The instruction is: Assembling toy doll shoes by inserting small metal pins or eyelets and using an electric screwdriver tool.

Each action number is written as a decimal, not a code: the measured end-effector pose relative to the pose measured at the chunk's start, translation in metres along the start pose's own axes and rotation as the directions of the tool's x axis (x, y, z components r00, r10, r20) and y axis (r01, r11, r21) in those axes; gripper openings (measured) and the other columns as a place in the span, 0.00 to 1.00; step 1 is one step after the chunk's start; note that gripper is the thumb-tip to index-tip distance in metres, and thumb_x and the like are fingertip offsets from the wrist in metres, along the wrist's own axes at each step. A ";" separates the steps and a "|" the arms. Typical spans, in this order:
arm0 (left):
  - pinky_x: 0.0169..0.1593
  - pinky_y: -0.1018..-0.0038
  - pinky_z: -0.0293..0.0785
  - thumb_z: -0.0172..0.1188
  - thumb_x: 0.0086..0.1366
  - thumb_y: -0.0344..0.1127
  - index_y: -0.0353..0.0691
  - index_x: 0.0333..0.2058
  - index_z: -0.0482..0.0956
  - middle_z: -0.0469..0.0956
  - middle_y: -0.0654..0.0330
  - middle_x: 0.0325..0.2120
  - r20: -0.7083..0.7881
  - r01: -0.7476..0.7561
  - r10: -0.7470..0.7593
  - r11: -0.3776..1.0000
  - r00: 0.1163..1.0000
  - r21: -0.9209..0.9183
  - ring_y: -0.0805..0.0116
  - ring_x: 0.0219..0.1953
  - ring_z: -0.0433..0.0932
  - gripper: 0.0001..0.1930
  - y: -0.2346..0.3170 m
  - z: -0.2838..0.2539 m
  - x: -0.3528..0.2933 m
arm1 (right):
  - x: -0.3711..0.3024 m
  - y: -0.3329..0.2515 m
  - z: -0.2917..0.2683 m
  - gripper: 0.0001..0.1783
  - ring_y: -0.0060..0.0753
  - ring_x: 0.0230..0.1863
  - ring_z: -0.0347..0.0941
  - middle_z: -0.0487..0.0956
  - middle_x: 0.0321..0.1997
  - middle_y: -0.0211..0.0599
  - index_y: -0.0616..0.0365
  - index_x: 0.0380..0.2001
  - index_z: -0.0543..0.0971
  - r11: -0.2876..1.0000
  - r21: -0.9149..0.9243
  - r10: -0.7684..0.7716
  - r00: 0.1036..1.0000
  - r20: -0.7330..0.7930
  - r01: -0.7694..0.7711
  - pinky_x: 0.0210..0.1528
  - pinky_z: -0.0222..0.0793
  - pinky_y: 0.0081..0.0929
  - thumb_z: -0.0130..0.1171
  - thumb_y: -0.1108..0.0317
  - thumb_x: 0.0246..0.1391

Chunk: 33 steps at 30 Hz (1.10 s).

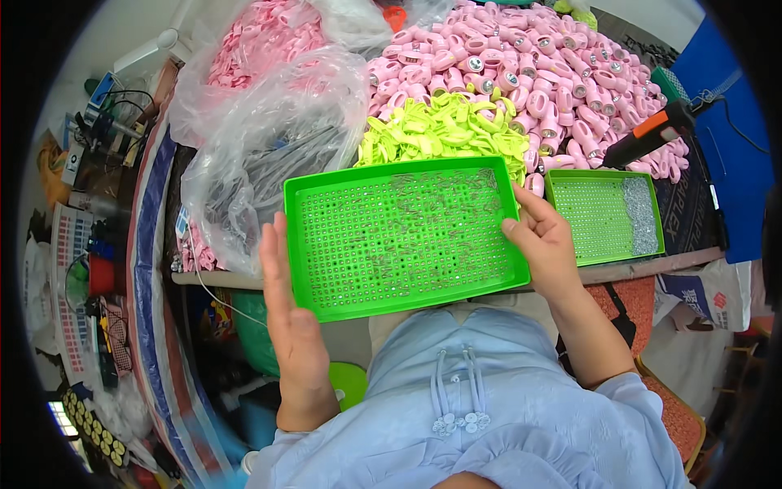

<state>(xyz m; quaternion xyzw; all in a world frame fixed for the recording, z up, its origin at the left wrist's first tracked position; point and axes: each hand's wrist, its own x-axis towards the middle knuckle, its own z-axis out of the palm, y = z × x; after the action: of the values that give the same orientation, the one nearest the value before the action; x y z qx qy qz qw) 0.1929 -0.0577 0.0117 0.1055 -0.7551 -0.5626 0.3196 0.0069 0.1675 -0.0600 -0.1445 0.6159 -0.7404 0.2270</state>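
Note:
A bright green perforated tray (pixel 295 253) is held up over my lap, slightly tilted. Small metal screws (pixel 423 196) fill many of its holes, and loose ones lie across the upper right part. My right hand (pixel 544 239) grips the tray's right edge, thumb over the rim and fingers behind. Along the left edge, my left hand (pixel 292 326) is stretched out flat, its palm side against or close to the tray's wall. A second green tray (pixel 603 259) rests on the table at the right, with a heap of small silvery pieces (pixel 640 216) at its right end.
Pink flashlight-shaped housings (pixel 554 65) are piled at the back, yellow-green plastic parts (pixel 444 130) before them. Clear plastic bags (pixel 244 155) of pink and dark parts sit left. A black and orange electric screwdriver (pixel 652 134) hangs above the second tray. A blue panel (pixel 729 138) stands right.

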 end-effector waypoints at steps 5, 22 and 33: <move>0.73 0.61 0.48 0.47 0.71 0.65 0.33 0.73 0.42 0.46 0.44 0.73 -0.052 0.018 -0.023 0.995 0.998 -0.093 0.53 0.74 0.50 0.48 0.001 0.000 0.001 | 0.001 -0.006 -0.002 0.31 0.08 0.24 0.57 0.64 0.23 0.15 0.65 0.65 0.69 1.000 0.023 0.017 0.999 0.028 -0.017 0.27 0.51 0.12 0.62 0.77 0.58; 0.74 0.60 0.45 0.47 0.73 0.58 0.32 0.73 0.39 0.42 0.49 0.75 -0.068 0.072 -0.101 0.936 0.993 -0.344 0.55 0.75 0.45 0.45 -0.062 0.036 -0.019 | 0.004 -0.040 -0.006 0.31 0.06 0.23 0.53 0.62 0.23 0.14 0.61 0.64 0.72 0.940 -0.251 -0.243 0.970 -0.008 0.233 0.25 0.48 0.11 0.63 0.79 0.55; 0.74 0.58 0.45 0.42 0.75 0.56 0.32 0.73 0.40 0.43 0.47 0.74 -0.048 -0.045 0.033 0.961 0.998 -0.274 0.54 0.75 0.46 0.41 -0.063 0.028 -0.014 | 0.012 -0.032 -0.012 0.30 0.06 0.23 0.53 0.62 0.23 0.13 0.61 0.63 0.73 0.958 -0.210 -0.212 0.976 -0.046 0.198 0.25 0.49 0.09 0.63 0.80 0.55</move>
<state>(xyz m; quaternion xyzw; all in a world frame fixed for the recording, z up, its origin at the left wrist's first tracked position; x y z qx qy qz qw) 0.1746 -0.0504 -0.0552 0.0576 -0.6647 -0.6530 0.3584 -0.0141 0.1762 -0.0318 -0.2048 0.6776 -0.6974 0.1122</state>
